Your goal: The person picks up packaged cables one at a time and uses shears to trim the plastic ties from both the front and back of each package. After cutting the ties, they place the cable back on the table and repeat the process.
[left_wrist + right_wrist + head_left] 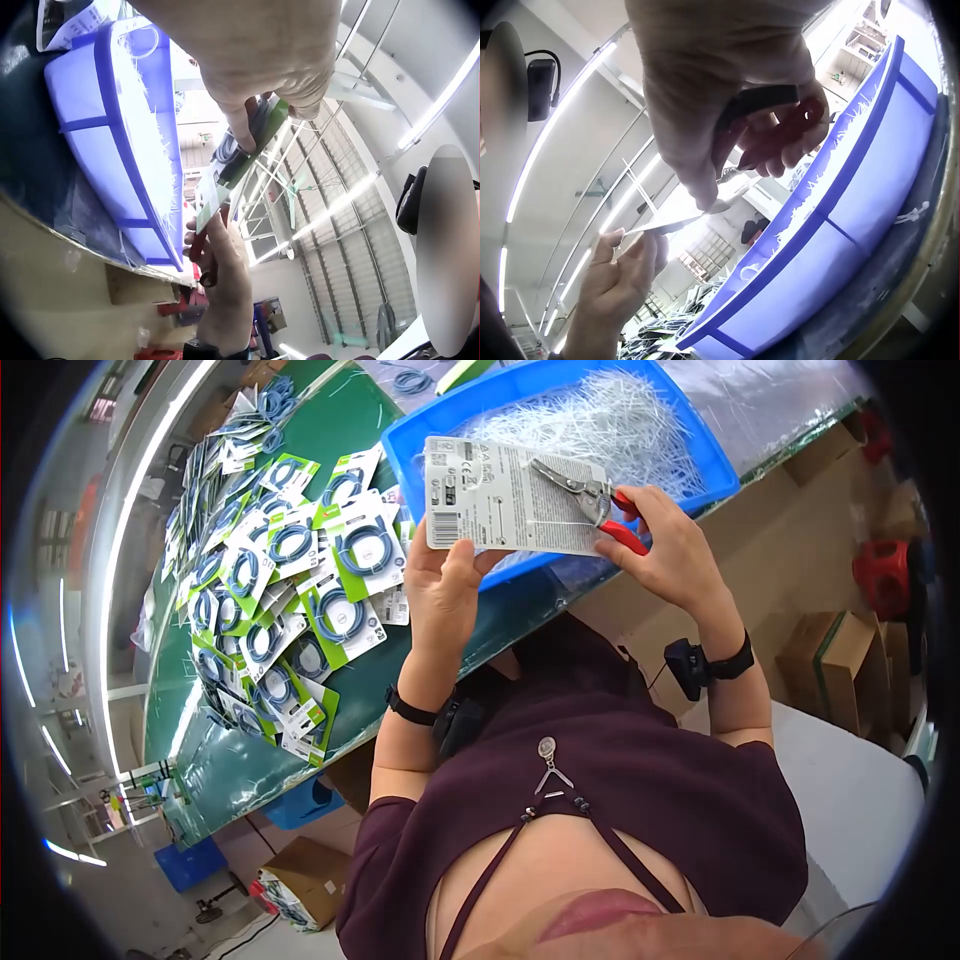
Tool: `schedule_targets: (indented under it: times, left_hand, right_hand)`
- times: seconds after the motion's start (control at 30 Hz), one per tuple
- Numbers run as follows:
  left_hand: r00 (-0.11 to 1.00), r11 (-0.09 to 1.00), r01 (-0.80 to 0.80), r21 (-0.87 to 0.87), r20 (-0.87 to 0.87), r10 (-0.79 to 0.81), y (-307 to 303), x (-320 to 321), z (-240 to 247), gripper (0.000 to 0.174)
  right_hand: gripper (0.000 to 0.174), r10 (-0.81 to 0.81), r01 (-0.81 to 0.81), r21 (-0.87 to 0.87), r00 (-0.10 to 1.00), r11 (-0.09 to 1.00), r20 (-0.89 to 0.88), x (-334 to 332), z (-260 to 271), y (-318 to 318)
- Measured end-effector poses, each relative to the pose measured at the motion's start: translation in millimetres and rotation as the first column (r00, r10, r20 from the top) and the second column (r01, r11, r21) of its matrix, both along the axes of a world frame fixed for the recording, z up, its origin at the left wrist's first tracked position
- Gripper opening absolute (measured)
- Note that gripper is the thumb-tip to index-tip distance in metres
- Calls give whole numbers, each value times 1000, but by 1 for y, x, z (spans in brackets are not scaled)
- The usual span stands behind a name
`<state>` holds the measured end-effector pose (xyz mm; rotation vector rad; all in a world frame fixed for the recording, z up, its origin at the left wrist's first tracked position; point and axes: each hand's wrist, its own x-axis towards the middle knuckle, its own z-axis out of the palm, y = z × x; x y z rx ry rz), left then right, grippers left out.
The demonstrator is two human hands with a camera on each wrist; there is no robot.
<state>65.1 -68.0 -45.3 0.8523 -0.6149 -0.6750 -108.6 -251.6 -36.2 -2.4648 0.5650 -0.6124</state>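
Observation:
My left hand (445,585) grips a carded cable pack (470,485) by its lower left corner, thumb on the printed back. On the far face of the card, in the left wrist view, a coiled grey-blue cable (225,150) shows. My right hand (675,550) holds red-handled snips (612,510), their metal blades lying over the right part of the card and pointing up and left. The right thumb is right at the card's lower right corner. From the right wrist view, the snips' red handle (776,142) sits inside the curled fingers.
Behind the card stands a blue bin (560,380) heaped with thin white plastic strips (620,420). A big pile of carded cables (290,545) covers the left of the green table (345,400). Cardboard boxes (830,670) and a red object (882,580) stand at right below table level.

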Motion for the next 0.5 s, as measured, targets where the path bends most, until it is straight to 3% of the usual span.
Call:
schedule_targets:
  times: [0.23,0.5]
  left_hand:
    - [1000,999,5,43,8,-5,5,7,-4,44]
    - [982,996,77,-49,-167,-84,5,15,-16,37]
  right_hand:
    - [50,11,-11,-1,998,1000,-56,8,8,1]
    - [48,19,-19,-5,996,1000,-83,5,14,0]
